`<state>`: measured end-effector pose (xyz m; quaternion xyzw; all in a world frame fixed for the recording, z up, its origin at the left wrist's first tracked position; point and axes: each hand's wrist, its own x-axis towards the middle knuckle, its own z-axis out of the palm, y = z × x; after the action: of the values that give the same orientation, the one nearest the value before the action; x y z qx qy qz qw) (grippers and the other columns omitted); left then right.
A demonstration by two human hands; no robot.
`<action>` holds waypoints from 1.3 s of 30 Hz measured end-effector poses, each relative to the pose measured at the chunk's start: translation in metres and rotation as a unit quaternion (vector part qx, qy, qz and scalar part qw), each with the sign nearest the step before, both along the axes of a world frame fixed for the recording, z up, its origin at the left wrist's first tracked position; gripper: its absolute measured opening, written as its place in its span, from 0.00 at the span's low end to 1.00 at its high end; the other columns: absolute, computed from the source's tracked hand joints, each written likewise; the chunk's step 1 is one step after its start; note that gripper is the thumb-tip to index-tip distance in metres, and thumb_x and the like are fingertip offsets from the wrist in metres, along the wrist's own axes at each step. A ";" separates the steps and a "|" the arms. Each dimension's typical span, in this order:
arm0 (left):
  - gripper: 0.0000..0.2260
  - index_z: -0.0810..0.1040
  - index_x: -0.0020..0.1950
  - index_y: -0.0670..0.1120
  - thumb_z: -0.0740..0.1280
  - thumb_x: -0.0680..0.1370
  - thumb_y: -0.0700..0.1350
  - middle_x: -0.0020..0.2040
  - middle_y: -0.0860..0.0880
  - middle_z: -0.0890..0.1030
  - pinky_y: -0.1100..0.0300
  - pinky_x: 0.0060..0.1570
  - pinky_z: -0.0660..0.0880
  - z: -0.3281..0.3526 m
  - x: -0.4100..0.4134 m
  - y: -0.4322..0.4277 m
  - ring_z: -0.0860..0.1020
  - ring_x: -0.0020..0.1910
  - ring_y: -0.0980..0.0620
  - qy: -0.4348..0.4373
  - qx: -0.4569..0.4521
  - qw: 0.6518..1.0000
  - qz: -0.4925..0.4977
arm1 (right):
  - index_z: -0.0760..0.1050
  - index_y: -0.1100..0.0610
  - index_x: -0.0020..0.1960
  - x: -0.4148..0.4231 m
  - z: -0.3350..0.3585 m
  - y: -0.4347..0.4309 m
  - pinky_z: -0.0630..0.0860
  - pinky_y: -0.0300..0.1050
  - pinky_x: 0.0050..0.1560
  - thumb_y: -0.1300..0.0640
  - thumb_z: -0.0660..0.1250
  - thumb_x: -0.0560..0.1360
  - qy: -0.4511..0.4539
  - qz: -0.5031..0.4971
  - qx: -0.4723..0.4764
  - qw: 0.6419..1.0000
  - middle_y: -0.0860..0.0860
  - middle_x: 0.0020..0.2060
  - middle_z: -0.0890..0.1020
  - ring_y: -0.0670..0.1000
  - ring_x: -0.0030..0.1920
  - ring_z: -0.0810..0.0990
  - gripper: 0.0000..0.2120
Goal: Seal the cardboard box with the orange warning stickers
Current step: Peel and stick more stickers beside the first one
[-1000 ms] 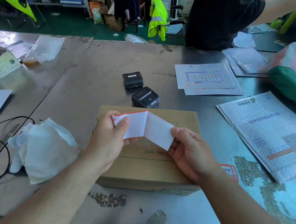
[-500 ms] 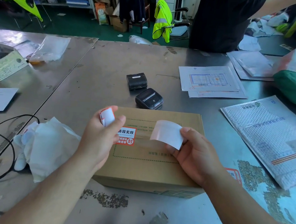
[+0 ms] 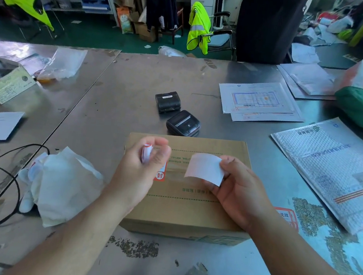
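Observation:
A brown cardboard box (image 3: pixel 191 209) lies flat on the steel table in front of me. An orange warning sticker (image 3: pixel 161 173) is stuck on the box's taped seam, half hidden behind my left hand. My left hand (image 3: pixel 142 166) hovers over the box's left part, fingers closed on a crumpled sticker piece with an orange edge (image 3: pixel 146 154). My right hand (image 3: pixel 235 191) hovers over the right part and pinches a white square of backing paper (image 3: pixel 205 171). Another orange sticker (image 3: pixel 286 216) lies on the table right of the box.
Two black label printers (image 3: pixel 183 123) sit just behind the box. A crumpled white bag (image 3: pixel 65 183) and a black cable (image 3: pixel 7 165) lie to the left. A bubble mailer (image 3: pixel 336 172) and printed sheets (image 3: pixel 259 100) lie to the right. A person in black (image 3: pixel 269 26) stands at the far edge.
The sheet I held with both hands has come apart into two pieces. One orange sticker now shows on the box seam. My left hand has crumpled its piece.

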<state>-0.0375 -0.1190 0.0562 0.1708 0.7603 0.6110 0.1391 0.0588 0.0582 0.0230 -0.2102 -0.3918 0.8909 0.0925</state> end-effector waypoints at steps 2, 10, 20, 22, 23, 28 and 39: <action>0.16 0.74 0.50 0.59 0.74 0.68 0.62 0.28 0.57 0.69 0.63 0.34 0.72 -0.004 0.002 0.001 0.72 0.29 0.52 0.064 -0.082 0.995 -0.006 | 0.74 0.58 0.43 -0.001 0.001 0.000 0.80 0.49 0.43 0.66 0.59 0.80 -0.004 -0.004 -0.002 1.000 0.60 0.45 0.79 0.60 0.50 0.77 0.09; 0.13 0.80 0.46 0.57 0.77 0.65 0.58 0.26 0.64 0.66 0.78 0.39 0.65 -0.006 0.024 0.012 0.71 0.38 0.61 0.359 -0.223 0.905 -0.043 | 0.74 0.58 0.44 -0.001 0.001 0.000 0.78 0.54 0.45 0.67 0.57 0.79 -0.019 -0.010 0.015 1.000 0.59 0.42 0.82 0.63 0.50 0.78 0.10; 0.06 0.82 0.42 0.50 0.67 0.73 0.50 0.37 0.58 0.83 0.61 0.35 0.73 -0.010 0.023 0.016 0.79 0.38 0.57 0.389 -0.184 0.901 -0.052 | 0.75 0.58 0.44 -0.001 0.003 0.000 0.81 0.48 0.38 0.67 0.58 0.79 -0.031 -0.006 0.014 0.999 0.56 0.36 0.80 0.56 0.39 0.80 0.10; 0.02 0.82 0.41 0.50 0.71 0.73 0.47 0.29 0.61 0.78 0.70 0.31 0.70 -0.006 0.024 0.015 0.76 0.34 0.63 0.358 -0.177 0.916 -0.035 | 0.75 0.58 0.45 0.000 0.002 0.001 0.81 0.46 0.36 0.64 0.61 0.79 -0.020 0.002 0.004 1.000 0.58 0.38 0.80 0.56 0.39 0.79 0.06; 0.02 0.82 0.40 0.50 0.73 0.73 0.45 0.25 0.62 0.74 0.73 0.29 0.66 -0.004 0.025 0.015 0.74 0.30 0.65 0.326 -0.178 0.928 -0.018 | 0.76 0.58 0.46 -0.001 0.001 0.001 0.81 0.46 0.37 0.61 0.64 0.78 -0.015 0.007 0.001 1.000 0.60 0.40 0.79 0.57 0.40 0.79 0.03; 0.04 0.82 0.40 0.48 0.74 0.74 0.41 0.24 0.55 0.76 0.67 0.28 0.65 0.004 0.027 0.031 0.70 0.24 0.59 0.030 -0.029 0.996 0.074 | 0.76 0.60 0.51 -0.001 -0.007 0.002 0.81 0.46 0.42 0.45 0.76 0.69 0.016 0.033 0.044 0.998 0.56 0.38 0.80 0.54 0.40 0.82 0.21; 0.07 0.73 0.42 0.51 0.69 0.77 0.44 0.20 0.55 0.70 0.65 0.28 0.56 0.017 0.030 0.042 0.58 0.21 0.60 -0.327 0.197 0.918 0.110 | 0.83 0.58 0.44 0.000 -0.005 -0.001 0.80 0.44 0.41 0.46 0.74 0.72 0.020 0.035 0.046 0.998 0.56 0.35 0.81 0.53 0.37 0.81 0.14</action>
<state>-0.0075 -0.0769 0.0734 -0.0989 0.5509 0.7815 0.2758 0.0590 0.0574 0.0180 -0.1740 -0.4376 0.8787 0.0786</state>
